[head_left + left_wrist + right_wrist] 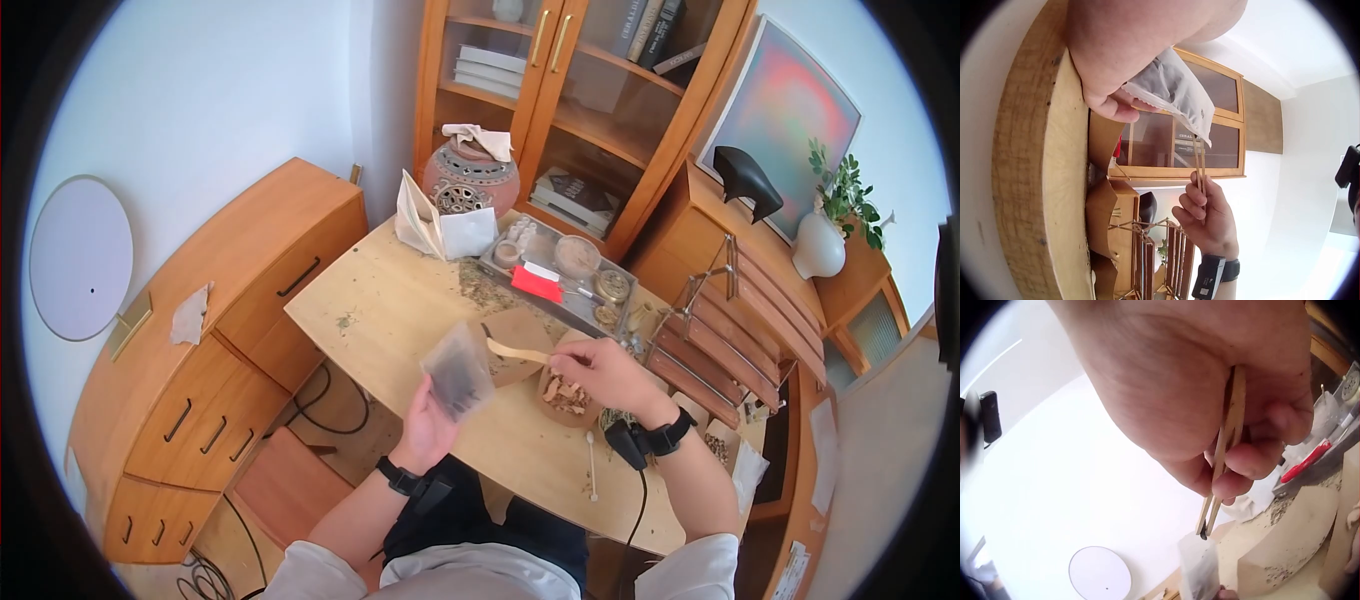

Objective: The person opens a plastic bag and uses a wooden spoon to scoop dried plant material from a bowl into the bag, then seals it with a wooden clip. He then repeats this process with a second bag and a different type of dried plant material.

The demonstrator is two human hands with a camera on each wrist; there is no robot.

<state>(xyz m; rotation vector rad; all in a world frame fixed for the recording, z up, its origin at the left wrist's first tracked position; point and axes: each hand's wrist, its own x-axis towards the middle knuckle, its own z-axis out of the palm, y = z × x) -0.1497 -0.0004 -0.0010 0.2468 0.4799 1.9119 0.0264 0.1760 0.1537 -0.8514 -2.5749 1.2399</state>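
Observation:
My left hand [430, 428] holds up a translucent bag [462, 372] with dark pieces inside, gripped near its lower end. In my right hand [605, 372] is a pair of wooden tweezers [515, 351], pointing toward the bag. The right wrist view shows a small dark piece [1204, 533] pinched between the tweezer tips, by the mouth of the bag. Below the right hand stands a brown paper container of light wood chips [568, 396]. Beside it a brown paper piece [520, 370] lies open, with dark bits scattered on it.
A grey tray [490, 262] at the back holds jars, dishes and a red card [537, 284]. Behind stands a patterned clay pot [470, 185] beside a folded paper [420, 220]. Near the right forearm are a white stick [592, 468] and a slatted wooden rack [715, 345].

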